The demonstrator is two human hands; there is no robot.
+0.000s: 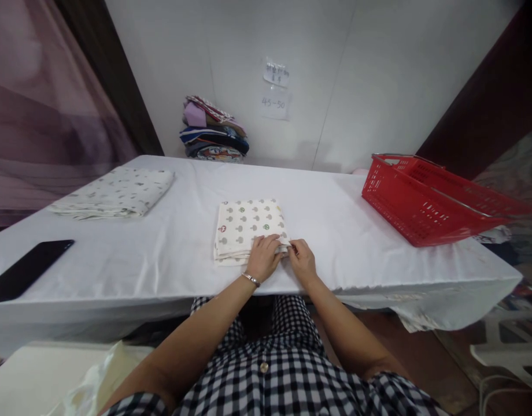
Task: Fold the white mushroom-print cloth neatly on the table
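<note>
A folded cream cloth with small tree prints (247, 226) lies near the front edge of the white table (327, 214). My left hand (264, 257) rests on the cloth's near right corner, fingers curled over it. My right hand (301, 260) pinches the same corner from the right side. Both hands touch each other at that corner. A bracelet sits on my left wrist.
A second folded patterned cloth (114, 192) lies at the left. A black phone (25, 269) sits at the front left edge. A red basket (431, 196) stands tilted at the right. A stack of folded fabrics (214, 130) leans against the back wall.
</note>
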